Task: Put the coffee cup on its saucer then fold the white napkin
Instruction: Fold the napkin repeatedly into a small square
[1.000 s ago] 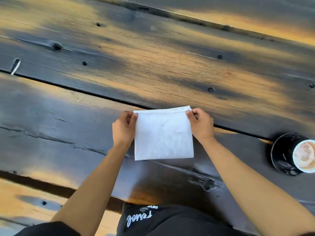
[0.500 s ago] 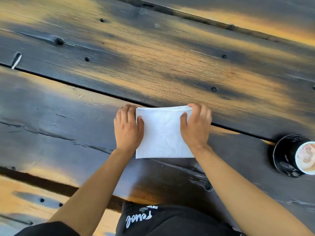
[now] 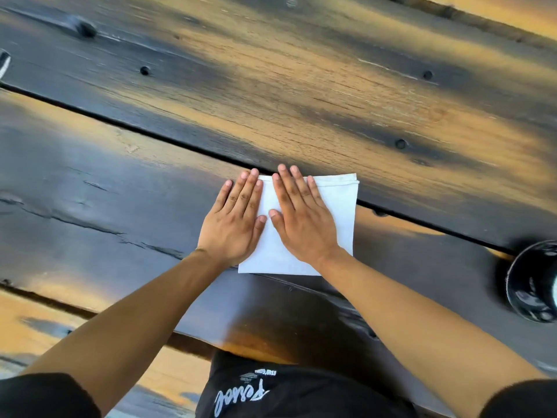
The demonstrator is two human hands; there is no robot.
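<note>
The white napkin [image 3: 340, 212] lies folded into a rough square on the dark wooden table [image 3: 301, 95], straight in front of me. My left hand [image 3: 233, 220] rests flat, fingers spread, on the napkin's left edge. My right hand [image 3: 301, 218] lies flat on its middle, palm down. Neither hand grips anything. At the right edge of the view a black saucer [image 3: 527, 285] shows only in part. The coffee cup on it is almost wholly cut off by the frame.
The table is made of broad charred planks with dark gaps [image 3: 150, 131] running between them. Its near edge lies just above my lap, where a black garment with white lettering [image 3: 241, 396] shows.
Both hands let go of the napkin's top corners and now lie flat on it. They slid toward its left and middle. The view shifted, pushing the cup and saucer toward the right edge.
</note>
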